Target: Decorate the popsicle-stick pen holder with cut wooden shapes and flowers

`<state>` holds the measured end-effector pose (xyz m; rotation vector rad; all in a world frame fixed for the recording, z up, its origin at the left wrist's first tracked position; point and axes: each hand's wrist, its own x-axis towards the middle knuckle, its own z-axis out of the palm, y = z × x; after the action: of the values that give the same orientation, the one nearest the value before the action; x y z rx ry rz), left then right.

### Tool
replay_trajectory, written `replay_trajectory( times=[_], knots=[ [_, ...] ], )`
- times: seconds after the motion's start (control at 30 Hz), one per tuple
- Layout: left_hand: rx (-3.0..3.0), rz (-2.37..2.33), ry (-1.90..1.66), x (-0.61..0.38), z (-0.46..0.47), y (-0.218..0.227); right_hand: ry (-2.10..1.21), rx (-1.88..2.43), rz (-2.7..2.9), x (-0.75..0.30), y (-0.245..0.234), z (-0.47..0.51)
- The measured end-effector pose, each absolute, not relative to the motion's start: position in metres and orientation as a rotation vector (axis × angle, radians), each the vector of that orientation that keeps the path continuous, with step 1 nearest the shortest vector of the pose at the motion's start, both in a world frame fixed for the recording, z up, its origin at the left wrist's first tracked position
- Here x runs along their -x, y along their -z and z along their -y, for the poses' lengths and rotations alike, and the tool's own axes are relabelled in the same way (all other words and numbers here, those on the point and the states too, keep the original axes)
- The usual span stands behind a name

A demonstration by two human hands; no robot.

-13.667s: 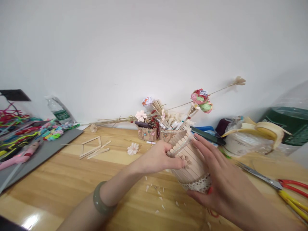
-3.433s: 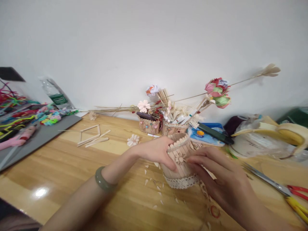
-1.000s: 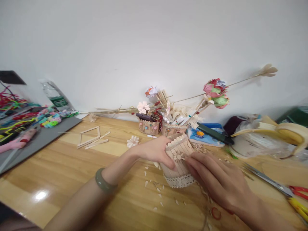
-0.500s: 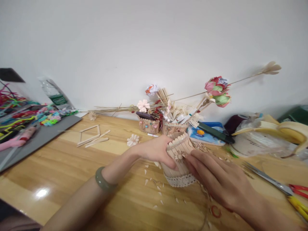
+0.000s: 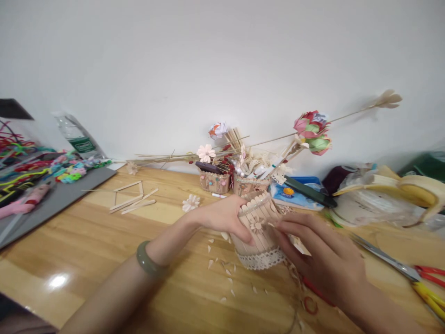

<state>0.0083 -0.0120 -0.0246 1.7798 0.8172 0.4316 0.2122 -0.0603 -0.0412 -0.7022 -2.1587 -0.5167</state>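
Note:
My left hand (image 5: 224, 214) is wrapped round the side of a tilted pot (image 5: 260, 240) made of upright wooden craft sticks. White lace trim (image 5: 261, 260) runs round its lower edge and a thin band crosses near the top. A small pale wooden flower (image 5: 257, 226) sits on the pot's front. Beside that flower, my right hand (image 5: 320, 248) is closed in a pinch on a tiny pale petal (image 5: 271, 225), its tip close to the pot. Small white petals (image 5: 210, 264) lie scattered on the table below.
Open scissors (image 5: 385, 257) lie at the right. Behind the pot stand decorated stick baskets (image 5: 213, 182) with flowers and stems, beside a blue packet (image 5: 295, 192). Craft sticks (image 5: 127, 202) and a pale flower (image 5: 191, 202) lie left of it; a pink glue gun (image 5: 28, 202) rests on a grey board.
My right hand has drawn back slightly to the right from the pot, uncovering more of the wooden flower. My left hand keeps its hold, and the view has shifted a little.

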Motion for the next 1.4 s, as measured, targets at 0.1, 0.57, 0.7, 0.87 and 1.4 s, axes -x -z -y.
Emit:
replay_trajectory(
  times=[0.1,0.57,0.7,0.87,1.4],
  knots=[
    [-1.797,-0.817,-0.422,-0.008,0.012,0.024,0.572,0.628,2.221,-0.213,0.041,0.060],
    [-1.835,-0.869,-0.421,-0.009,0.013,0.021,0.888,0.444,2.385,-0.217,0.028,0.062],
    [-1.843,-0.833,-0.422,-0.009,0.013,0.022,0.942,0.472,2.396,-0.214,0.026,0.062],
    [-1.861,-0.859,-0.419,-0.009,0.012,0.023,0.943,0.514,2.362,-0.212,0.032,0.062],
    [-1.634,-0.827,-0.457,-0.009,0.011,0.030,-0.608,1.109,1.967,-0.219,0.021,0.060]
  ],
)
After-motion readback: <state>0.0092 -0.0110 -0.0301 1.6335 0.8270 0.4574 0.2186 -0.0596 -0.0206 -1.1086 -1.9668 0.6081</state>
